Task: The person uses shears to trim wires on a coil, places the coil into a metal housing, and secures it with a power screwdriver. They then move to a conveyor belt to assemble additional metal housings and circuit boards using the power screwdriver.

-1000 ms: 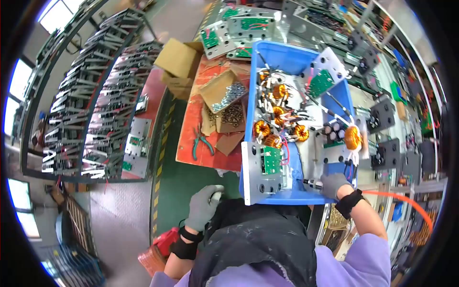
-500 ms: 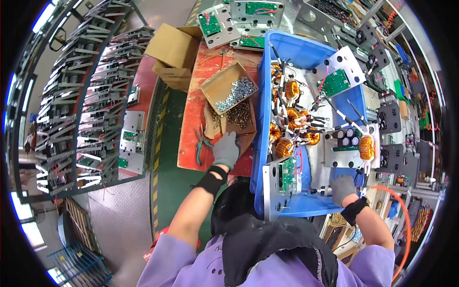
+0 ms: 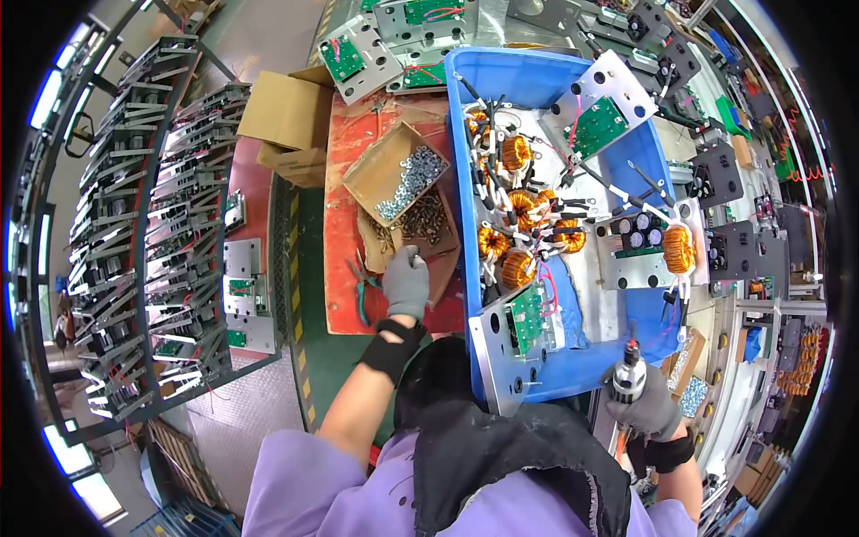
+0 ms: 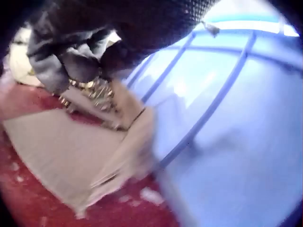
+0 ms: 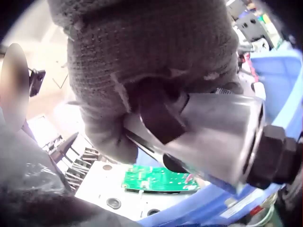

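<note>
**Picking fasteners beside the blue crate**

Standing by, I'd say this is the fetching step. The gloved left hand [image 3: 407,282] is down just left of the blue crate [image 3: 456,134], in a torn cardboard tray [image 3: 443,255] of small brass-coloured screws [image 3: 428,215]. From the wrist camera the grey knit fingertips [image 4: 61,66] are drawn together over the glinting heap. Whether a screw is actually pinched between them, I cannot tell.

The right hand [image 3: 649,407] is wrapped tight round a power screwdriver [image 3: 628,376], held upright at the crate's near right corner, off the work. Its barrel is smooth bright metal with a dark collar [image 5: 222,137].

Propped on the crate's near rim is a flat grey metal plate [image 3: 501,358], drilled with round holes and carrying a green circuit board [image 3: 528,327]. Deeper inside lie ring-shaped copper coils [image 3: 514,152]. Pliers [image 3: 358,277] lie on the worn red mat [image 3: 340,224] left of the crate.

The next move, I'd judge, calls for one clean screw, carried to a hole in that plate and met squarely by the bit.
</note>
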`<action>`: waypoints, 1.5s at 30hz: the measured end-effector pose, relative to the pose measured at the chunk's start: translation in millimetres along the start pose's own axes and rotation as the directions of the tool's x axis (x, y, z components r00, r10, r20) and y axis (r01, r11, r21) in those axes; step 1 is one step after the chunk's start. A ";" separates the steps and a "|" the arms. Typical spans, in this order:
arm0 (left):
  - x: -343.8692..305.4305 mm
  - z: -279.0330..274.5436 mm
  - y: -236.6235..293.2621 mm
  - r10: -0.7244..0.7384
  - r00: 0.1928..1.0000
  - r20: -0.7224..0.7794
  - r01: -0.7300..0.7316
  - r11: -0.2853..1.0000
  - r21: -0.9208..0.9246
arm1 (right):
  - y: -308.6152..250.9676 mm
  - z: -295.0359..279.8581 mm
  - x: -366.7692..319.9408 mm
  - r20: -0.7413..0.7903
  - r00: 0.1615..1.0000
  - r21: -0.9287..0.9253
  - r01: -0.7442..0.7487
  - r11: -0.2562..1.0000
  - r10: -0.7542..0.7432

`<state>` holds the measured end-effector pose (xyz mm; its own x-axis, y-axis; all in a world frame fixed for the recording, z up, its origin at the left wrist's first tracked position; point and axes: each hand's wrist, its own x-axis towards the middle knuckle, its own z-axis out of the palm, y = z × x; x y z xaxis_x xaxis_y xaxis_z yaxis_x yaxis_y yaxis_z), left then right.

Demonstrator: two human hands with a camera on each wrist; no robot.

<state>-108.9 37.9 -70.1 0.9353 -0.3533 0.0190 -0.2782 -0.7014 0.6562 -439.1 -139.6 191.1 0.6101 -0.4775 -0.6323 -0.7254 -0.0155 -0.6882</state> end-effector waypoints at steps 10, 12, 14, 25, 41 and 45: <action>-40.3 -181.8 138.1 0.012 0.923 0.386 0.295 0.620 -0.727 | -51.2 20.4 29.5 -0.059 0.844 -0.523 0.429 0.737 -0.533; -48.8 -188.3 146.8 0.150 0.901 0.406 0.201 0.684 -0.701 | -52.1 23.1 30.8 -0.023 0.802 -0.648 0.443 0.620 -0.597; -60.8 -187.9 150.3 0.156 0.849 0.505 0.371 0.505 -0.780 | -65.7 33.2 32.9 -0.014 0.771 -0.701 0.447 0.556 -0.637; -85.2 -174.3 161.1 0.058 0.809 0.584 0.569 0.167 -0.805 | -77.4 43.9 32.5 0.023 0.824 -0.719 0.407 0.563 -0.566; -85.4 -162.0 172.9 0.218 0.848 0.483 0.457 0.159 -0.875 | -82.3 37.1 37.0 0.196 0.917 -0.416 0.398 0.818 -0.346; -72.9 -159.6 176.0 0.123 0.822 0.557 0.504 0.299 -0.810 | -82.4 44.2 40.4 0.082 0.930 -0.510 0.348 0.787 -0.358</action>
<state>-191.1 38.9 164.4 0.6124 -0.7213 -0.3234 0.5655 0.1140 0.8168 -340.6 -118.8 206.5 0.8533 -0.3669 -0.3705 -0.5211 -0.6262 -0.5800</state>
